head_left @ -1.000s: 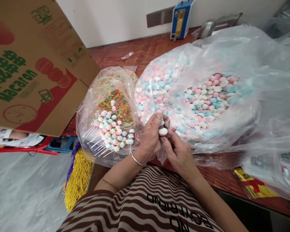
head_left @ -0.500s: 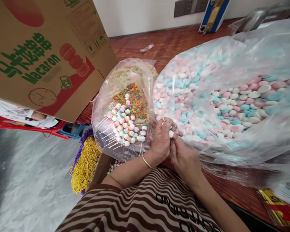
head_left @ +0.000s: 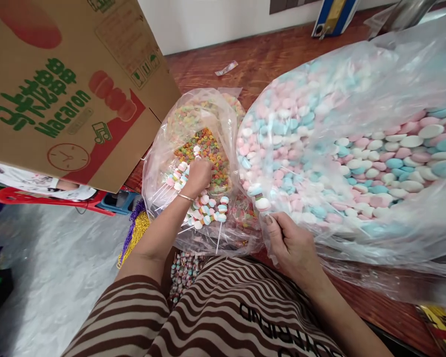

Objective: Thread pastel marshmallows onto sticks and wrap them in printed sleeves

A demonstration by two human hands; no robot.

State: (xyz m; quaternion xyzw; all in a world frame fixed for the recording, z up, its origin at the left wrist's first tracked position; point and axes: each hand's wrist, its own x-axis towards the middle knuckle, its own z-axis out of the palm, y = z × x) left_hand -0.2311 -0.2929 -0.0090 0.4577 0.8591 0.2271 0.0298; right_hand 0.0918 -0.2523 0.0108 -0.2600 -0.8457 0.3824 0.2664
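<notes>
My left hand, wearing a bangle, is down in a clear plastic bag at the small colourful candy rings. Its fingers are curled and their tips are hidden, so whatever they pinch cannot be made out. Around and under that wrist lie several finished marshmallow skewers on white sticks. My right hand is closed on the stick of a marshmallow skewer, with blue and white marshmallows and a ring between them. That skewer is at the near left edge of a big bag of pink, white and blue marshmallows.
A large cardboard box stands at the left. Beaded strands in gold and purple hang below it. More skewers fill a container by my lap. A blue-and-gold box stands at the wall on the wooden table.
My hands were together at the marshmallow skewer. The left has moved away, left and up, into the candy rings. The right keeps the skewer, which now shows more fully.
</notes>
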